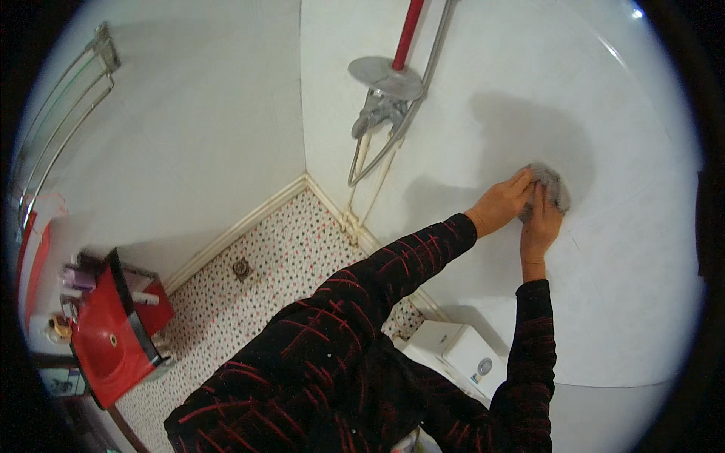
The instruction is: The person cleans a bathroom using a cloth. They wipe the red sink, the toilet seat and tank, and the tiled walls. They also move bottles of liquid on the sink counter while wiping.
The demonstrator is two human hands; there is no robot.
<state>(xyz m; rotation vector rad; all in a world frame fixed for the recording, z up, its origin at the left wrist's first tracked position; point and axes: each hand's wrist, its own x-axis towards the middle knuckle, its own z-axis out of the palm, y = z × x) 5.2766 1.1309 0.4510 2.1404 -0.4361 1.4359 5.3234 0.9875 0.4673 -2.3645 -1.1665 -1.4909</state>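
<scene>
A bunched grey cloth point(558, 189) is pressed against the white wall point(617, 238) under both hands. My left hand point(498, 206) grips its left side with bent fingers. Just to the right and below, my right hand point(541, 232) lies over the cloth's lower part, fingers pointing up. The two hands touch or nearly touch; the palms and part of the cloth are hidden. Dark shadows of the arms and head fall on the wall around them.
Left of my hands, a shower mixer valve point(382, 113) with a round metal dish, hose and pipes projects from the wall. A white toilet cistern point(453, 351) stands below. A red washbasin point(102, 345), glass shelf point(62, 113) and floor drain point(242, 268) are farther left.
</scene>
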